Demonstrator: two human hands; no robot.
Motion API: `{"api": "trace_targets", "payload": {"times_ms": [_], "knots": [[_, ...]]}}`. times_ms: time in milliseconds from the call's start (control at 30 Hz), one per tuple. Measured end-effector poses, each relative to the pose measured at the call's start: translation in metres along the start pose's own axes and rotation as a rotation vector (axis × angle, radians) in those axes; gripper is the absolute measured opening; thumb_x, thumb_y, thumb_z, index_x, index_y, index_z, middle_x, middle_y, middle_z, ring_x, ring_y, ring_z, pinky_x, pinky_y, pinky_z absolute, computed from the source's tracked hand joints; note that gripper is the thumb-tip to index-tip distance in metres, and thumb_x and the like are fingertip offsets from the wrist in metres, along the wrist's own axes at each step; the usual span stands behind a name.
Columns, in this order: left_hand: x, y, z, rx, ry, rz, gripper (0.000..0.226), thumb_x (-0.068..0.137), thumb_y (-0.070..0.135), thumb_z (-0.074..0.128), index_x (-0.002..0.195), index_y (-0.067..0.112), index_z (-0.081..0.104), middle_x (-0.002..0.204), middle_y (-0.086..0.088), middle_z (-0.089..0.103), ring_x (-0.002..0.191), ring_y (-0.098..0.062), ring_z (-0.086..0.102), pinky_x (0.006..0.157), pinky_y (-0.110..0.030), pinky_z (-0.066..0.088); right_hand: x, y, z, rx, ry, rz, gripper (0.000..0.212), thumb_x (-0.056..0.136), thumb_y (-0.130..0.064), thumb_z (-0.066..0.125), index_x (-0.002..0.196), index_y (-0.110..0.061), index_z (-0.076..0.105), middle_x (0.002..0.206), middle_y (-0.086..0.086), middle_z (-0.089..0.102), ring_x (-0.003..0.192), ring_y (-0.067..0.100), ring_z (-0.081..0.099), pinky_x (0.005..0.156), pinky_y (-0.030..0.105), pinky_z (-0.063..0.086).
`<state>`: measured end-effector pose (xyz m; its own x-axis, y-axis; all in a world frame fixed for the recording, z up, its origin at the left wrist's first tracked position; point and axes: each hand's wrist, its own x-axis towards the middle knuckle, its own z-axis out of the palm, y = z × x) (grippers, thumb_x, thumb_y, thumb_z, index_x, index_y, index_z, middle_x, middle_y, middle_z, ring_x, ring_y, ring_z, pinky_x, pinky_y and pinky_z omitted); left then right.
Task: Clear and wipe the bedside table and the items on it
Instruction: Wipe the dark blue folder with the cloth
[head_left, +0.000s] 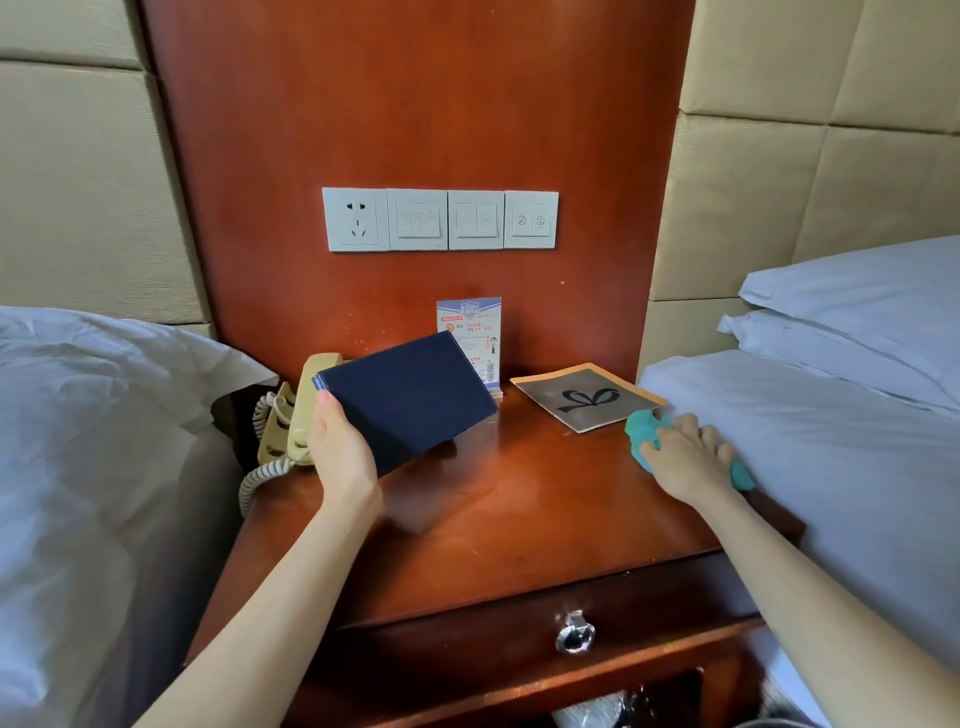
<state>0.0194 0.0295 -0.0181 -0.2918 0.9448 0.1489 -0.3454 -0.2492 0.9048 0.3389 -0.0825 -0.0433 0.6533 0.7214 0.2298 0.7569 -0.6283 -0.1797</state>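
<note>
My left hand (340, 452) grips a dark blue folder (415, 395) by its near left corner and holds it tilted above the wooden bedside table (493, 514). My right hand (685, 457) presses a teal cloth (644, 431) flat on the table's right edge, fingers spread over it. A grey card with a black bow drawing (587, 397) lies at the back right, just beyond the cloth. A beige corded telephone (291, 421) sits at the table's left edge, partly hidden by the folder. A small printed sign (470, 332) stands upright at the back against the wood panel.
White beds flank the table, the left one (104, 441) and the right one (831, 441) touching its edge. A switch and socket panel (440, 220) is on the wall panel above. A drawer with a metal ring pull (575, 634) is below the tabletop.
</note>
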Motion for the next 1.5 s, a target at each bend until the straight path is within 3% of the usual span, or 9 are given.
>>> {"api": "trace_targets", "payload": {"times_ms": [200,333,533,867,967,1100,1233,1367,1500], "knots": [[0.002,0.012,-0.006,-0.078,0.048,-0.041,0.029,0.102,0.041,0.033,0.104,0.029,0.059,0.112,0.009,0.058,0.109,-0.013,0.054,0.097,-0.032,0.042,-0.053,-0.047,-0.003,0.181,-0.182,-0.295,0.05,0.098,-0.027,0.026,0.148,-0.027,0.025,0.155,-0.003,0.028,0.144,0.018,0.019,0.114,0.049,0.014],[0.011,0.031,-0.011,-0.06,0.094,-0.061,0.028,0.101,0.041,0.035,0.106,0.027,0.058,0.109,0.012,0.056,0.104,-0.01,0.05,0.09,-0.025,0.039,-0.109,-0.118,-0.001,0.164,-0.28,-0.619,0.048,0.1,-0.037,0.022,0.146,-0.049,0.013,0.158,-0.018,0.012,0.146,0.012,0.005,0.114,0.055,0.003],[0.02,0.052,-0.03,0.03,0.058,0.04,0.027,0.101,0.042,0.034,0.094,0.029,0.057,0.09,0.025,0.054,0.087,0.003,0.049,0.076,-0.018,0.039,-0.174,-0.161,-0.005,0.249,-0.361,-0.982,0.042,0.1,-0.043,0.024,0.141,-0.051,0.028,0.156,-0.023,0.013,0.146,0.006,0.002,0.114,0.048,-0.005],[-0.007,0.028,-0.008,0.114,-0.137,0.138,0.025,0.098,0.039,0.048,0.109,0.02,0.062,0.095,0.011,0.058,0.091,-0.003,0.054,0.085,-0.017,0.042,-0.119,-0.017,-0.018,0.283,-0.195,-0.579,0.041,0.098,-0.04,0.034,0.138,-0.045,0.041,0.151,-0.019,0.032,0.141,0.003,0.02,0.115,0.036,0.011],[-0.02,0.016,0.006,0.074,-0.198,0.13,0.016,0.098,0.03,0.052,0.11,0.023,0.06,0.094,0.016,0.061,0.081,0.011,0.058,0.072,-0.008,0.045,-0.095,0.036,-0.017,0.277,-0.105,-0.383,0.04,0.098,-0.034,0.039,0.137,-0.039,0.045,0.15,-0.015,0.036,0.14,0.009,0.027,0.115,0.038,0.013],[-0.034,0.002,0.024,0.043,-0.257,0.076,0.018,0.097,0.032,0.053,0.112,0.024,0.06,0.097,0.014,0.062,0.088,-0.001,0.057,0.071,-0.014,0.044,-0.07,0.071,-0.018,0.215,-0.03,-0.205,0.042,0.098,-0.03,0.042,0.14,-0.03,0.044,0.149,-0.005,0.04,0.136,0.019,0.035,0.111,0.038,0.022],[-0.047,-0.005,0.041,0.068,-0.317,0.092,0.014,0.097,0.034,0.054,0.108,0.03,0.059,0.103,0.013,0.063,0.094,-0.003,0.058,0.074,-0.017,0.043,-0.056,0.051,-0.02,0.202,-0.097,-0.167,0.046,0.099,-0.028,0.039,0.145,-0.022,0.037,0.153,0.002,0.033,0.138,0.023,0.033,0.114,0.042,0.023],[-0.056,-0.004,0.051,0.111,-0.377,0.164,0.005,0.094,0.038,0.055,0.095,0.039,0.06,0.1,0.016,0.065,0.094,-0.002,0.059,0.077,-0.021,0.043,-0.059,0.026,-0.023,0.307,-0.226,-0.333,0.047,0.099,-0.029,0.042,0.145,-0.021,0.038,0.151,0.001,0.035,0.132,0.022,0.04,0.111,0.041,0.031],[-0.06,0.005,0.053,0.13,-0.432,0.227,0.01,0.092,0.045,0.054,0.089,0.049,0.062,0.09,0.027,0.065,0.083,0.011,0.057,0.074,-0.017,0.044,-0.056,0.018,-0.039,0.723,-0.397,-0.302,0.051,0.091,-0.041,0.058,0.139,-0.031,0.046,0.148,-0.009,0.038,0.117,0.005,0.049,0.091,0.023,0.043]]}}
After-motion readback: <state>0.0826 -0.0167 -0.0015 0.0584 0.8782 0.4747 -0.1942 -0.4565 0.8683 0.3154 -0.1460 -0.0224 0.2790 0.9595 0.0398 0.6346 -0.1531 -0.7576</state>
